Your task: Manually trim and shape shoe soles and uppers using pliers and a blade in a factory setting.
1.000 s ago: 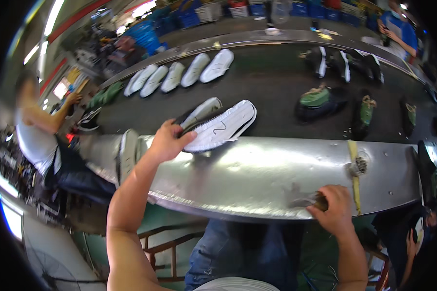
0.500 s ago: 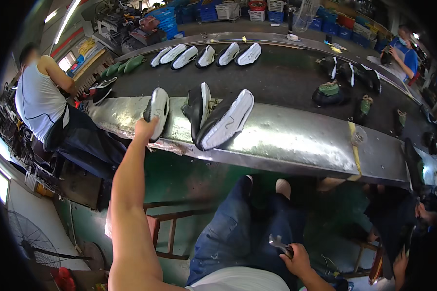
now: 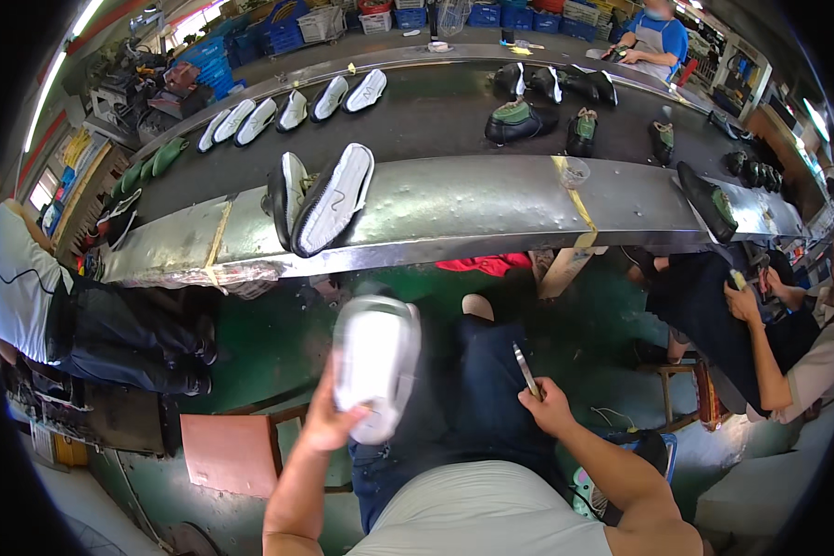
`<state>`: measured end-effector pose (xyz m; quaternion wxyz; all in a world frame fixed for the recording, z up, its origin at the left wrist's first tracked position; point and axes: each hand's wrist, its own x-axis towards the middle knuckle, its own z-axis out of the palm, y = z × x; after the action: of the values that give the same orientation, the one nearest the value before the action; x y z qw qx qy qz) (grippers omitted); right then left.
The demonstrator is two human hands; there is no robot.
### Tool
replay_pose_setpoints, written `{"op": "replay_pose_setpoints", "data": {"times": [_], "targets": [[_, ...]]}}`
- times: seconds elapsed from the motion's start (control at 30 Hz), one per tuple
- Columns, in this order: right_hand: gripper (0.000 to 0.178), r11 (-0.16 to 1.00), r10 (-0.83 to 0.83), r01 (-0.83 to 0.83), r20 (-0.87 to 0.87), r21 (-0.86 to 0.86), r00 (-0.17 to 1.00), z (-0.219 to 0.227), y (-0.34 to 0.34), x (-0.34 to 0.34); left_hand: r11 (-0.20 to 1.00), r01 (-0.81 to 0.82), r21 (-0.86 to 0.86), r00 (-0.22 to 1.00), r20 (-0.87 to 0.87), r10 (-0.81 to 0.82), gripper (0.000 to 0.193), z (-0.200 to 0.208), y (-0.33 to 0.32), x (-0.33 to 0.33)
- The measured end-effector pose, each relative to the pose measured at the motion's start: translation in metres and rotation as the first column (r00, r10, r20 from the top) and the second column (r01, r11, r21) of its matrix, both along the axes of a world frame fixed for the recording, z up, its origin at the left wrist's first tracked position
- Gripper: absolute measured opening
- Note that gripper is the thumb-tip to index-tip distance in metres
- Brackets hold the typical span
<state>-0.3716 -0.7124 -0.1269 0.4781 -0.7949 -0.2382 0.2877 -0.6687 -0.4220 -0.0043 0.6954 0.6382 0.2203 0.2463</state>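
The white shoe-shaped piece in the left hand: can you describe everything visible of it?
The white shoe-shaped piece is long and round-ended, with a bright face and greyish rim; blur hides finer detail and material. The left hand grips its lower end, thumb on the face. It is held in the air, apart from the metal ledge, its length running up the picture.

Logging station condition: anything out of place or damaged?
Two things. A red cloth lies crumpled under the bench, as if dropped. The bench's lower front edge looks ragged at left, unlike the smoother metal elsewhere; possibly torn covering. The shoe in the left hand is too blurred to judge.
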Motion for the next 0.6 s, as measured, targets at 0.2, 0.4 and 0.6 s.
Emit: {"op": "replay_pose_setpoints", "data": {"times": [0.2, 0.4, 0.6], "targets": [[0.029, 0.986, -0.134, 0.162, -0.39, 0.038, 0.911, 0.012, -0.031, 0.007, 0.758, 0.646, 0.088, 0.543, -0.751, -0.376, 0.091, -0.035, -0.071, 0.092], [0.03, 0.974, -0.048, 0.156, -0.519, 0.166, 0.853, 0.05, -0.05, 0.006, 0.544, 0.773, 0.327, 0.47, -0.871, -0.143, 0.084, -0.014, -0.096, 0.22], [0.027, 0.976, 0.174, -0.18, -0.058, -0.124, 0.983, 0.111, -0.037, -0.009, 0.907, 0.421, -0.006, 0.888, -0.199, -0.414, 0.082, -0.077, -0.029, 0.232]]}}
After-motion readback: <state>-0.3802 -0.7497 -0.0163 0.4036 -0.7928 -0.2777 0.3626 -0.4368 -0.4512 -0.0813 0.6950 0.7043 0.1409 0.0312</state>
